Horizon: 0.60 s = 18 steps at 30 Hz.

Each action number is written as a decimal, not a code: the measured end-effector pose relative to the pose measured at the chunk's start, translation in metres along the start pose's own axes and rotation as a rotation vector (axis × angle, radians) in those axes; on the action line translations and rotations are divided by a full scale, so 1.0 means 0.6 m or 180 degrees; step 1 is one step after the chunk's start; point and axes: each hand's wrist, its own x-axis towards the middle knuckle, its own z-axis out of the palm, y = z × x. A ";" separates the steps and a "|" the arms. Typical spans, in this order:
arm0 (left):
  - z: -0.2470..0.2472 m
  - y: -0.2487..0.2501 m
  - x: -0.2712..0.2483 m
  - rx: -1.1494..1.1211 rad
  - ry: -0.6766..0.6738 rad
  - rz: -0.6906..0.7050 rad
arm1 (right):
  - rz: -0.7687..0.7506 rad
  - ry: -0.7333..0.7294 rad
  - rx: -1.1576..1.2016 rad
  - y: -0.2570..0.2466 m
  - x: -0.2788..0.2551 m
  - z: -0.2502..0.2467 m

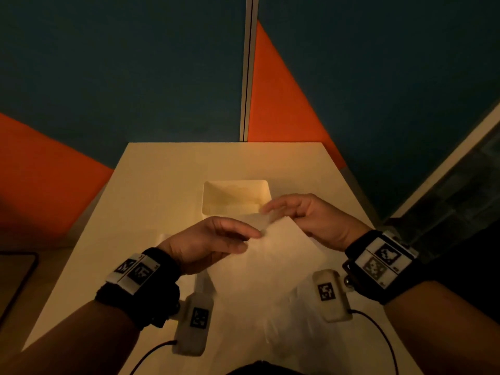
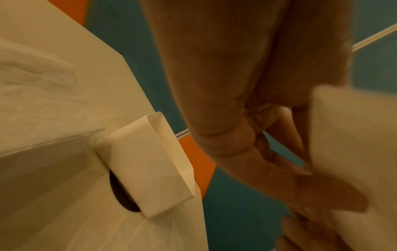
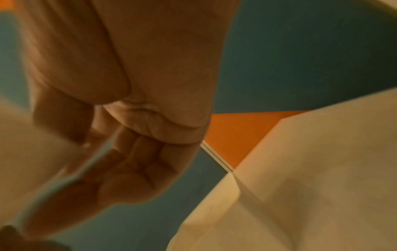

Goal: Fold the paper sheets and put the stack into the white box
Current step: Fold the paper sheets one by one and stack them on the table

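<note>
I hold one white paper sheet (image 1: 265, 263) in the air over the near part of the table, tilted, its far edge raised. My left hand (image 1: 253, 239) pinches that far edge between thumb and fingers. The right hand (image 1: 278, 213) pinches the sheet's far corner, just in front of the white box (image 1: 205, 196). The box stands open at the table's middle; what lies inside is unclear. In the left wrist view my left hand (image 2: 311, 195) grips the blurred sheet (image 2: 354, 144), with the box (image 2: 150, 161) off to the left. The right wrist view shows my right hand (image 3: 90, 161) curled round the sheet's edge (image 3: 28, 144).
More white paper (image 1: 270, 328) lies blurred on the beige table (image 1: 151, 190) under the held sheet. Orange and teal wall panels (image 1: 284, 104) stand right behind the table's far edge. A dark framed object (image 1: 16, 280) sits off the table's left side.
</note>
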 end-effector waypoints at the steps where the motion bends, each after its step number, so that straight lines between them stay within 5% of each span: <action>1: -0.005 -0.003 -0.002 -0.0055 0.0040 0.0025 | 0.0100 0.0089 0.0170 0.009 -0.001 -0.005; 3: -0.016 -0.010 -0.009 -0.0179 0.0162 0.0033 | 0.0338 0.0544 0.0239 0.034 0.000 -0.013; 6: -0.036 -0.021 -0.025 -0.0296 0.0530 -0.0013 | 0.0824 0.1212 -0.0872 0.094 0.000 -0.028; 10: -0.058 -0.033 -0.054 -0.0191 0.1159 -0.0054 | 0.1455 0.0628 -0.2521 0.190 -0.020 -0.046; 18: -0.119 -0.104 -0.078 0.0000 0.2584 -0.0343 | 0.1879 0.0138 -0.3113 0.239 -0.057 -0.027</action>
